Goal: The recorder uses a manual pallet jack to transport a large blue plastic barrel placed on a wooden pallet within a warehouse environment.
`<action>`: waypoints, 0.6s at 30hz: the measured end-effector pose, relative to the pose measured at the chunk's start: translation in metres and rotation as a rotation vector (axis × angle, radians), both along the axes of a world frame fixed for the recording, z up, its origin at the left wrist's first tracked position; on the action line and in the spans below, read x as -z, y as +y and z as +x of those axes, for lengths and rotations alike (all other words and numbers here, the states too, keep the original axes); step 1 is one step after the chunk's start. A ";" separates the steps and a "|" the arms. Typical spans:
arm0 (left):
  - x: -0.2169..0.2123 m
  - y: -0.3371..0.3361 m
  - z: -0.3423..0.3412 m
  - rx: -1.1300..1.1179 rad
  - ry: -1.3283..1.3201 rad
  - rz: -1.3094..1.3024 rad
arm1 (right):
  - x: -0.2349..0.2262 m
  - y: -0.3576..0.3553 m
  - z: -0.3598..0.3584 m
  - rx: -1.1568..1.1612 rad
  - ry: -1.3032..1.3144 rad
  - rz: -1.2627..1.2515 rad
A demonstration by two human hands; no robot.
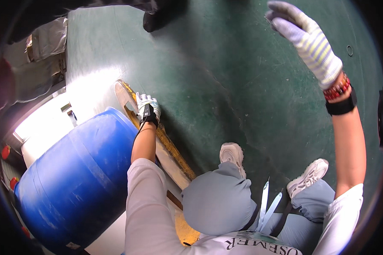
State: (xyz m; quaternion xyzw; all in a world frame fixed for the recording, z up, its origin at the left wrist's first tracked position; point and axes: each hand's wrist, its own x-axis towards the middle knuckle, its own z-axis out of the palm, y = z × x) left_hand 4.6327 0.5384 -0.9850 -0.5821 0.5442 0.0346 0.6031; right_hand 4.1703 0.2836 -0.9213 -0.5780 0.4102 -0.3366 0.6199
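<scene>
My left hand (148,106), in a pale glove with a black device strapped at the wrist, rests on the yellow edge of a long pale board (168,158) with a rounded end. Its fingers point away from me and look spread, though the palm side is hidden. Raised far out at the upper right is my right hand (304,40), in a white glove with yellow-green and grey stripes. Its fingers are stretched out and slightly blurred, with nothing seen in them. Just left of my left forearm lies a large blue plastic drum (78,170).
Bright white containers (47,123) with red caps stand behind the drum. Wrapped goods (47,42) fill the upper left. A dark shoe (151,21) shows at the top. On the green floor (208,85) lies a small ring (349,50) at the right.
</scene>
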 end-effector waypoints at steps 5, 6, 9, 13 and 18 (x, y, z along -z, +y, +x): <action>0.014 -0.001 0.030 0.047 -0.178 0.146 | 0.030 0.057 -0.037 -0.078 0.089 0.200; 0.020 0.007 0.051 0.079 -0.253 0.143 | 0.034 0.068 -0.038 -0.095 0.093 0.260; 0.047 -0.009 0.041 0.034 -0.287 0.175 | 0.050 0.098 -0.052 -0.050 0.139 0.451; 0.053 -0.011 0.056 0.108 -0.168 0.045 | 0.057 0.112 -0.048 -0.083 0.192 0.506; 0.038 -0.026 0.043 0.085 -0.132 0.039 | 0.058 0.116 -0.027 -0.099 0.181 0.531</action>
